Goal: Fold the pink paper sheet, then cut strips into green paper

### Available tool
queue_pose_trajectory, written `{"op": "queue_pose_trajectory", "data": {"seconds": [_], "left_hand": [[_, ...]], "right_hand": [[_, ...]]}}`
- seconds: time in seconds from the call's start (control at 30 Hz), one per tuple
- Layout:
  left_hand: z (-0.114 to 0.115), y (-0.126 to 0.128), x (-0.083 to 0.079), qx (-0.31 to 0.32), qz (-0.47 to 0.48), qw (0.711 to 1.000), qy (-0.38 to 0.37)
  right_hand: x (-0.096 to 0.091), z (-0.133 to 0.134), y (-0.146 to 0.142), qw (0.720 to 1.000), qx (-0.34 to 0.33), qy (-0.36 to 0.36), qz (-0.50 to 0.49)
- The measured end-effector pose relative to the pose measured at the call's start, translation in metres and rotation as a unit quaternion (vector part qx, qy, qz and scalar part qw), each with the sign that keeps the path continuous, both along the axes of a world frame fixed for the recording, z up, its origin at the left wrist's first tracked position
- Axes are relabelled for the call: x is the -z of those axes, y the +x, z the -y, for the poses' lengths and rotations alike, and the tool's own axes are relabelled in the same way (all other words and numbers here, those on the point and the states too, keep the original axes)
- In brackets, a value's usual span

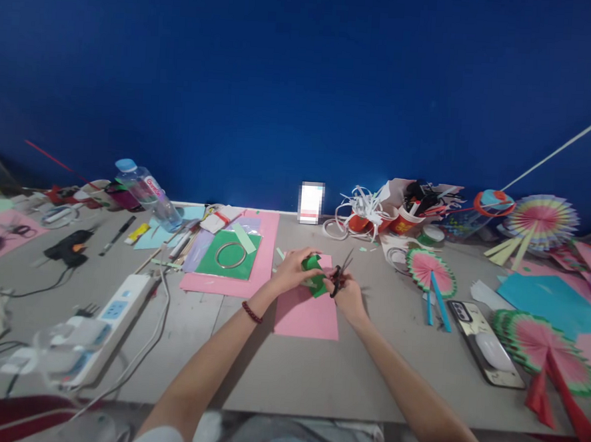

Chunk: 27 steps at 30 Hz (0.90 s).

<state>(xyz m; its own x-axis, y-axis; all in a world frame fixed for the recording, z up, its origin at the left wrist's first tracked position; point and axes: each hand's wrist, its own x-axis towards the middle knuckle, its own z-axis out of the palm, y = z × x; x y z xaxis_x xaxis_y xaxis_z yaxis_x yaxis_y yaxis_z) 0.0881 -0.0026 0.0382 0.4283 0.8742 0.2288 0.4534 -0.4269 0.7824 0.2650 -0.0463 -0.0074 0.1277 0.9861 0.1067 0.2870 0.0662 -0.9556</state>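
My left hand (295, 271) is closed on a piece of green paper (318, 286), which is curled or folded between the fingers. Close by on its right, my right hand (347, 295) grips dark-handled scissors (339, 277), their blades pointing up and away from me and looking parted. Whether the right fingertips also touch the green paper, I cannot tell. Both hands are above a pink paper sheet (307, 318) lying on the grey table. A few pale green scraps lie near the left hand.
At left are a green paper pack (237, 264) with a metal ring (230, 255), a tilted water bottle (151, 195) and a power strip (113, 323). Cups of strips (408, 221), paper fans (431, 272), a phone (485, 346) and blue paper (555, 300) are at right. A blue wall (304, 81) stands behind.
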Motion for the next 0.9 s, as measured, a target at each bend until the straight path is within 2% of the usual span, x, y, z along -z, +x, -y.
{"op": "queue_pose_trajectory", "data": {"seconds": [0.13,0.27,0.37,0.5,0.63,0.8,0.9], "left_hand": [[-0.004,-0.003,0.004,-0.009,0.009,1.000,0.011],[-0.009,-0.010,0.011,-0.058,-0.021,0.995,0.078],[-0.010,-0.013,0.015,-0.073,-0.016,0.994,0.085],[-0.005,-0.006,0.017,-0.038,0.050,0.998,-0.010],[0.001,0.005,0.017,0.008,0.152,0.982,-0.109],[0.002,0.017,0.014,0.004,0.234,0.963,-0.133],[0.003,0.020,0.012,-0.004,0.269,0.952,-0.144]], "right_hand": [[-0.003,-0.001,0.000,0.997,0.003,-0.037,-0.063],[-0.009,-0.003,0.001,0.990,0.075,-0.032,-0.119],[-0.012,-0.002,0.002,0.982,0.123,0.000,-0.143],[-0.013,0.001,0.000,0.974,0.133,0.019,-0.183],[-0.017,0.006,-0.004,0.979,0.123,0.026,-0.159],[-0.025,0.008,-0.004,0.985,0.142,0.046,-0.083],[-0.025,0.008,-0.004,0.984,0.128,0.043,-0.117]]}}
